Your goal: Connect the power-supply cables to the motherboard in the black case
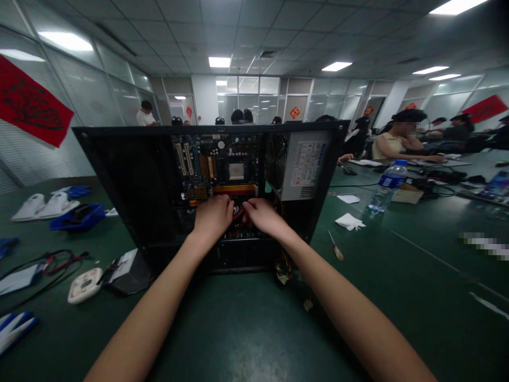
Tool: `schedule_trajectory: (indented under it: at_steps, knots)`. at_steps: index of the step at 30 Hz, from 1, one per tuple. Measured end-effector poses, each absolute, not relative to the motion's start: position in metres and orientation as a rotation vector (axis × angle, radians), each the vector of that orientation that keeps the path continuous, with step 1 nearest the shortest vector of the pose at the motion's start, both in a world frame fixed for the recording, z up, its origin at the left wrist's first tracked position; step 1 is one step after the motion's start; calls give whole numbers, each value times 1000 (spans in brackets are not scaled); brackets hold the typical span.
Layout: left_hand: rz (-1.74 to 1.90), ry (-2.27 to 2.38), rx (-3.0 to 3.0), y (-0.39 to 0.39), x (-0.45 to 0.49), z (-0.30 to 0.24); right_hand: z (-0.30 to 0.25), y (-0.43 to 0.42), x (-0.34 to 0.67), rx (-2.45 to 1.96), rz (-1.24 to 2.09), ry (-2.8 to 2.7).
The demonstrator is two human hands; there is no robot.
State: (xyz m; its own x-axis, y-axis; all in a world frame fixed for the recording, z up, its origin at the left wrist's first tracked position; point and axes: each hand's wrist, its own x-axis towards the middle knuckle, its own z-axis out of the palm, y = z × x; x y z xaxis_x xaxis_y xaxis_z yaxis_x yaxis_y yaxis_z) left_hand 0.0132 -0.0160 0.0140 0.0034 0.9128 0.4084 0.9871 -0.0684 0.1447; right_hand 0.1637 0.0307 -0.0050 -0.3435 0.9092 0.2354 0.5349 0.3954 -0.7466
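Wires (238, 213) cross low inside the case (135, 180), which stands on the bench (254, 329). The left hand (213, 215) and right hand (264, 215) meet there, fingers (229, 208) bent; whether they pinch anything, I can't tell. A hard tug could strain a wire or tip the case.

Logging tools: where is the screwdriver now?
In the head view, the screwdriver lies on the table, right of the computer case, just below a crumpled white item.

No text is legible on the power-supply label (306, 163) or red banner (34, 103).
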Motion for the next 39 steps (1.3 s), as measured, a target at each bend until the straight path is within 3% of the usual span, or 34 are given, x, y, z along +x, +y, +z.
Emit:
schedule_trajectory:
  at_steps: [5,9,17,39]
  knots:
    - [-894,-1878,-2484,-14,5,8,-2,36,163,-1252,724,-1931]
    - [-776,-1939,-2812,-10,1,4,-1,35,164,-1329,628,-2018]
    - [-295,-2020,-2233,-24,17,11,3,21,162,-1661,62,-2389]
    - [-197,-2133,-2153,-23,25,14,6,24,150,-1579,64,-2505]
